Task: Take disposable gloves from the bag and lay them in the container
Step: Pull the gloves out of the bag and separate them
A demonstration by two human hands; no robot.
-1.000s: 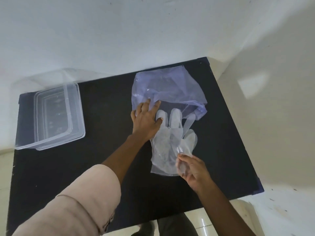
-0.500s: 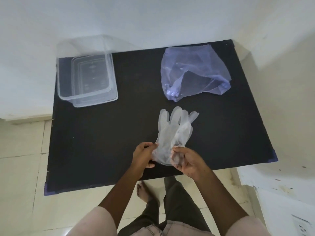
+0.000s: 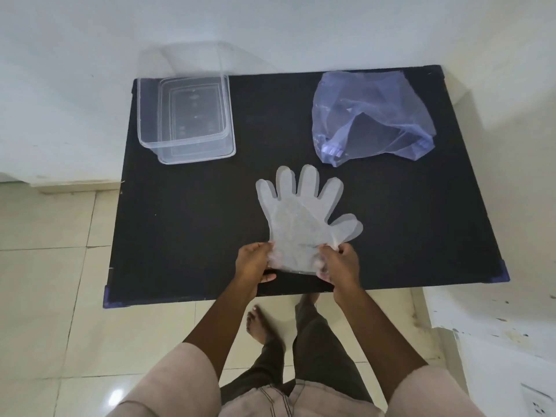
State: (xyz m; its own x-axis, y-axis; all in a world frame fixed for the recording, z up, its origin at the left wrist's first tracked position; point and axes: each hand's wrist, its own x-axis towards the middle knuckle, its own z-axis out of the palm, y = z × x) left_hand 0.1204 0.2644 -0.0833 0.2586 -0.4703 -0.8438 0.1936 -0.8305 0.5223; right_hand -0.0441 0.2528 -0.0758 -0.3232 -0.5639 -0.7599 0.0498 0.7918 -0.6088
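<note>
Clear disposable gloves [image 3: 304, 219] lie spread flat on the black table [image 3: 186, 236], fingers pointing away from me. My left hand [image 3: 254, 263] pinches the cuff's left corner and my right hand [image 3: 340, 263] pinches its right corner, near the table's front edge. The bluish plastic bag [image 3: 373, 115] sits crumpled at the back right, apart from the gloves. A clear rectangular container [image 3: 183, 115] stands at the back left with nothing visible inside.
White walls close off the back and the right side of the table. Beige floor tiles [image 3: 45, 266] lie to the left and in front, with my feet and legs below the front edge. A wall socket [image 3: 538, 404] shows at lower right.
The gloves came out of the bag and toward the front edge. My left hand left the bag and took the cuff. The gloves now lie fanned out flat. The view pulled back.
</note>
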